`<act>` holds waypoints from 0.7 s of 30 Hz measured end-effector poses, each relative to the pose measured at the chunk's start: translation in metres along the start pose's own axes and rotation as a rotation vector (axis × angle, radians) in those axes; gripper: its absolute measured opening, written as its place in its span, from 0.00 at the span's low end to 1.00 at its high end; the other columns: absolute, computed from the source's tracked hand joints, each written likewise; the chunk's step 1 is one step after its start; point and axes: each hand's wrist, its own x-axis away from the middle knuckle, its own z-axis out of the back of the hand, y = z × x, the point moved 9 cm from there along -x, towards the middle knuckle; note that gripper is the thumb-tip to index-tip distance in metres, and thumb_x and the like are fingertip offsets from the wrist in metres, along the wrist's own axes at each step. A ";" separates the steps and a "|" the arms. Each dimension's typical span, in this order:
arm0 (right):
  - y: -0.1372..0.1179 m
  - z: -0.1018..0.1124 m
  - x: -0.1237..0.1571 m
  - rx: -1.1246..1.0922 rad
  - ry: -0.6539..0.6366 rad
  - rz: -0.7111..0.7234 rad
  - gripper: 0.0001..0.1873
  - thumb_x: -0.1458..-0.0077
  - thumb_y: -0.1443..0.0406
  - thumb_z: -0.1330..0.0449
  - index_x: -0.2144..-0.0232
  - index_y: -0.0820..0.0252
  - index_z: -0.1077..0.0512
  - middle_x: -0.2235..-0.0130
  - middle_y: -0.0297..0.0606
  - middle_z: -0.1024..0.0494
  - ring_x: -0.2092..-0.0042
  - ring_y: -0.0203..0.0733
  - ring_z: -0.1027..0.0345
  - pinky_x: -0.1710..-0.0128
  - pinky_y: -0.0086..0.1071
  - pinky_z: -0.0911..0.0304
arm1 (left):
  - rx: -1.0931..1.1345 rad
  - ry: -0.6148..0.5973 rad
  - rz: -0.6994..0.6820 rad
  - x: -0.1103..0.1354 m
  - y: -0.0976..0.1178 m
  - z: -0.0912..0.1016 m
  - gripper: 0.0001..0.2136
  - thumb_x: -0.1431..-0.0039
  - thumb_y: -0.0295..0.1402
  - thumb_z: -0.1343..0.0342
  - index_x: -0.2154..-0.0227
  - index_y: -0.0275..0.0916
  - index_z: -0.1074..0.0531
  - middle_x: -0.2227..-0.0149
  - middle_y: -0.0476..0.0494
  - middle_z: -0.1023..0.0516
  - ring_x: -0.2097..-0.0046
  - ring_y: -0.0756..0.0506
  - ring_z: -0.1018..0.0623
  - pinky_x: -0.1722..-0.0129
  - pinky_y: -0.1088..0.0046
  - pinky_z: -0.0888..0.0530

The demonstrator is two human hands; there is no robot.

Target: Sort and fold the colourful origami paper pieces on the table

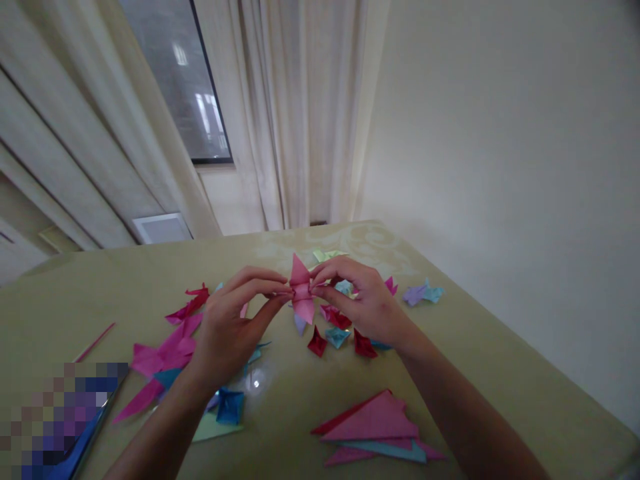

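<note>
A pink origami piece [303, 293] with two pointed ends, one up and one down, is held above the table between my hands. My left hand [240, 313] pinches its left side between thumb and fingers. On its right side, the thumb and fingertips of my right hand [360, 300] are closed on the same paper. Below and behind it lie small folded pieces, among them a dark red one [317, 342] and a light blue one [338, 337]. Part of a red piece [336, 316] shows between the hands.
Folded triangular papers [375, 430] are stacked near the front. Magenta origami [165, 357], a red piece [193, 303] and a blue box-like piece [230, 407] lie to the left. A pixelated object [65, 427] occupies the left front corner. A wall [525, 167] borders the table's right edge.
</note>
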 end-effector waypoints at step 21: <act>-0.005 0.014 0.001 0.074 0.009 -0.007 0.02 0.33 0.64 0.33 0.60 0.53 0.19 0.55 0.39 0.17 0.52 0.46 0.23 0.48 0.40 0.29 | 0.316 0.117 0.116 0.003 -0.014 0.010 0.05 0.37 0.28 0.32 0.61 0.45 0.18 0.60 0.48 0.19 0.57 0.47 0.19 0.56 0.71 0.20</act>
